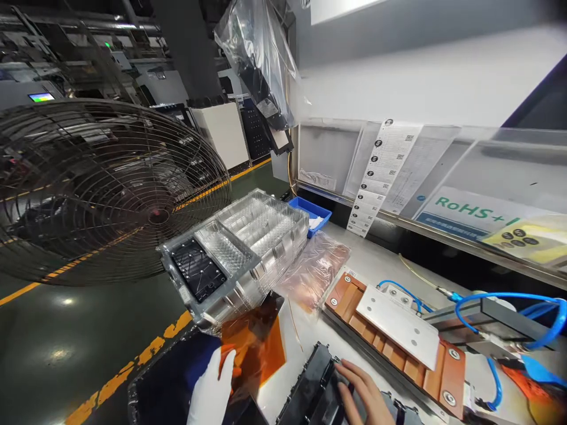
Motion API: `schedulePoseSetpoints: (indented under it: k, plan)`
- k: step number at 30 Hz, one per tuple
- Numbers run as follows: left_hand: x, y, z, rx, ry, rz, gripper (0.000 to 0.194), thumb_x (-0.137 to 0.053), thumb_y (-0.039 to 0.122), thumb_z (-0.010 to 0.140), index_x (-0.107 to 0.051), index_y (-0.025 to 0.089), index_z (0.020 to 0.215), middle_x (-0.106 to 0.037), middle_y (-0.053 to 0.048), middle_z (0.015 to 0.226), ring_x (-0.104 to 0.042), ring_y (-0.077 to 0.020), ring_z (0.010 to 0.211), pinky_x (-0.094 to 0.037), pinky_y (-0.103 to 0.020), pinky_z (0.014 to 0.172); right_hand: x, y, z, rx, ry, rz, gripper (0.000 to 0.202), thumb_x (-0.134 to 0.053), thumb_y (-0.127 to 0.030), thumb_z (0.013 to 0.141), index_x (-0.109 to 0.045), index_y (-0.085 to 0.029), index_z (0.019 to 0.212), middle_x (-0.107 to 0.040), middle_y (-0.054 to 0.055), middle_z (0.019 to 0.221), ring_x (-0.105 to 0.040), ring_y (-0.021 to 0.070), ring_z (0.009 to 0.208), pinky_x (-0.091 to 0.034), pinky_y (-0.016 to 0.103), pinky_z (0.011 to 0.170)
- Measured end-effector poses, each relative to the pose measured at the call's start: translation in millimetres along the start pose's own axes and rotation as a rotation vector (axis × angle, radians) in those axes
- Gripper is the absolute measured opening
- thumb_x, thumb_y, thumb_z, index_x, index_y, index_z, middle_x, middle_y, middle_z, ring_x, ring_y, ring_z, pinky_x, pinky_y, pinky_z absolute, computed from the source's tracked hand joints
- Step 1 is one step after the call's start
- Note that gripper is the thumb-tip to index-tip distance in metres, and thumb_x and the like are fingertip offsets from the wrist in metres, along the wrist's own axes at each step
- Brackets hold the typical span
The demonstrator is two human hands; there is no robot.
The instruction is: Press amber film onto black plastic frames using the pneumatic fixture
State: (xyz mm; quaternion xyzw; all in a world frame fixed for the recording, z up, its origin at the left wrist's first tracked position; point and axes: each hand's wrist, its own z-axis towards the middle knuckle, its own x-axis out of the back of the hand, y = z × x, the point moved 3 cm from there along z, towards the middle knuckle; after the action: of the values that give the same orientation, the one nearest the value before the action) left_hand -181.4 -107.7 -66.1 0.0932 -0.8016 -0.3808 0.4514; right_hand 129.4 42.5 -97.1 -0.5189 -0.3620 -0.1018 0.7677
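My left hand, in a white glove with the orange fingertips showing, is closed on a translucent orange film at the bottom centre. The film lies over the corner of a dark bin or bag and beside the white table. Bare, my right hand rests with its fingers spread on black plastic parts at the lower edge. Whatever lies under its palm is hidden.
Clear plastic trays, one with a black part, stand beyond the film. A bagged copper-coloured stack, a blue bin, an orange-brown fixture and blue air hoses are rightward. A large fan stands left.
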Motion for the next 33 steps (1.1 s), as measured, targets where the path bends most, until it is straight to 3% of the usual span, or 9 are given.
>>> schedulePoseSetpoints:
  k: [4,6,12,17,22,25,29,31,33]
  plan:
    - [5.6,26.6,-7.4,-0.031,0.009,-0.046,0.029,-0.063,0.045,0.074,-0.065,0.029,0.098,-0.073,-0.008,0.111,-0.071,-0.0315,0.093,-0.056,-0.035,0.07,-23.0,-52.6,21.6,0.119,-0.133,0.118,0.03,-0.051,-0.034,0.096,-0.06,-0.03,0.124,-0.069,0.005,0.122,-0.065,0.021,0.113,-0.057,0.03,0.095]
    - [2.4,37.8,-17.2,0.012,-0.026,-0.205,0.036,-0.06,0.053,0.077,-0.061,0.027,0.102,-0.071,-0.009,0.114,-0.072,-0.0308,0.091,-0.058,-0.037,0.068,-33.7,-72.7,28.2,0.17,-0.16,0.127,0.042,-0.055,-0.032,0.094,-0.05,-0.029,0.135,-0.062,0.008,0.133,-0.06,0.0241,0.122,-0.055,0.034,0.098]
    - [-16.4,63.6,-51.5,0.132,-0.059,-0.622,0.046,-0.068,0.062,0.07,-0.053,0.024,0.091,-0.071,-0.012,0.114,-0.07,-0.0311,0.099,-0.06,-0.04,0.077,-47.0,-78.2,37.0,-0.072,0.169,0.147,0.065,-0.053,-0.04,0.093,-0.021,-0.025,0.149,-0.037,0.019,0.145,-0.04,0.038,0.136,-0.044,0.063,0.103]
    - [-20.2,71.0,-56.3,0.165,-0.124,-0.639,0.048,-0.07,0.06,0.068,-0.054,0.022,0.093,-0.07,-0.013,0.115,-0.071,-0.031,0.094,-0.06,-0.039,0.071,-11.4,-69.9,43.7,0.025,0.26,-0.083,0.064,-0.06,-0.045,0.088,-0.033,-0.028,0.144,-0.029,0.019,0.147,-0.037,0.0458,0.132,-0.04,0.071,0.097]
    - [-16.8,76.9,-45.3,0.067,-0.31,-0.388,0.041,-0.063,0.053,0.077,-0.057,0.019,0.1,-0.067,-0.014,0.118,-0.071,-0.0277,0.09,-0.06,-0.038,0.07,40.6,-91.6,60.0,0.137,0.316,-0.216,0.058,-0.055,-0.036,0.092,-0.033,-0.034,0.145,-0.036,0.014,0.148,-0.029,0.0414,0.139,-0.03,0.072,0.105]
    - [-16.1,90.7,-39.0,-0.068,-0.474,-0.179,0.031,-0.056,0.046,0.083,-0.064,0.02,0.098,-0.073,-0.007,0.094,-0.07,-0.0233,0.079,-0.056,-0.033,0.068,48.9,-106.0,71.7,0.195,0.068,-0.053,0.053,-0.057,-0.038,0.091,-0.042,-0.032,0.142,-0.048,0.011,0.144,-0.039,0.0365,0.137,-0.032,0.064,0.11]
    - [-8.6,118.8,-30.9,-0.137,-0.511,-0.263,0.033,-0.067,0.047,0.077,-0.065,0.02,0.096,-0.073,-0.004,0.082,-0.068,-0.0215,0.078,-0.053,-0.031,0.072,33.2,-104.8,74.5,-0.15,-0.386,0.454,0.043,-0.051,-0.051,0.092,-0.063,-0.022,0.12,-0.073,0.008,0.1,-0.07,0.0262,0.09,-0.057,0.043,0.085]
    - [-4.8,128.4,-30.2,-0.094,-0.439,-0.462,0.048,-0.077,0.047,0.069,-0.062,0.02,0.106,-0.073,-0.005,0.098,-0.067,-0.0229,0.094,-0.052,-0.031,0.085,26.1,-98.2,69.9,-0.33,-0.355,0.648,0.043,-0.051,-0.056,0.09,-0.067,-0.021,0.109,-0.073,0.005,0.085,-0.069,0.0221,0.074,-0.058,0.036,0.072]
    - [-7.9,130.2,-35.7,-0.017,-0.434,-0.693,0.065,-0.081,0.046,0.066,-0.055,0.023,0.122,-0.069,-0.007,0.118,-0.063,-0.0241,0.109,-0.049,-0.033,0.096,21.9,-88.9,63.9,-0.446,-0.2,0.769,0.044,-0.058,-0.059,0.085,-0.067,-0.02,0.103,-0.072,0.005,0.085,-0.068,0.0207,0.073,-0.057,0.032,0.071]
